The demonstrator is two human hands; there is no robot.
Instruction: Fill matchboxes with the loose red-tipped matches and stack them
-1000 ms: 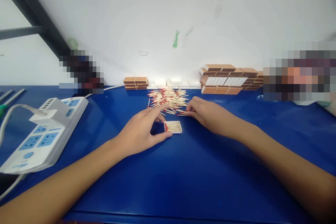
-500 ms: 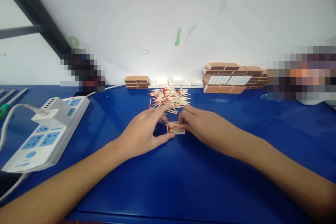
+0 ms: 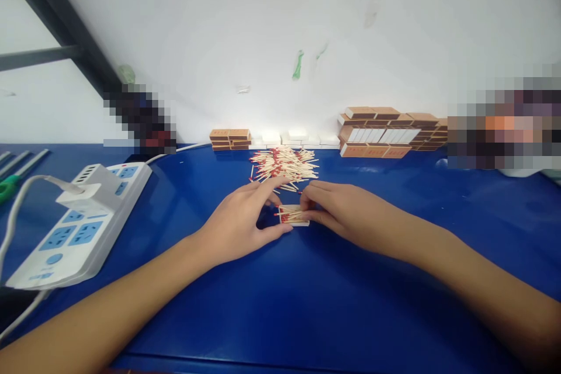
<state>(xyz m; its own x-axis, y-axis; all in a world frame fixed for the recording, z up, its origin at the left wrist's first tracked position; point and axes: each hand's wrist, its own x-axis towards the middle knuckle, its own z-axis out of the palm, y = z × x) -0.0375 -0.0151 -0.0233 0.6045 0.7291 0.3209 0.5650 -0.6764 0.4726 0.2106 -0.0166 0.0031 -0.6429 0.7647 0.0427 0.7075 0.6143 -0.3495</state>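
A small white matchbox tray [image 3: 300, 224] lies on the blue table in front of me, with red-tipped matches [image 3: 290, 216] inside. My left hand [image 3: 241, 223] curves round the tray's left end, thumb on the near edge and fingers at the far side, holding it steady. At the tray's right end, the thumb and fingertips of my right hand [image 3: 339, 205] are pinched together on matches; how many is hidden. Just beyond both hands spreads a loose pile of matches [image 3: 284, 162], a few of them lying apart at its near edge.
White trays [image 3: 298, 136] line the wall behind the pile. Brown matchboxes [image 3: 230, 135] are stacked at their left, and a larger stack of matchboxes [image 3: 377, 151] stands at their right. A white power strip [image 3: 99, 257] with a plugged-in adapter and cable occupies the table's left side.
My right fingertips have shifted slightly at the tray's right end, and the matches there lie a little differently. My left hand keeps its hold; the whole view has tilted a little.
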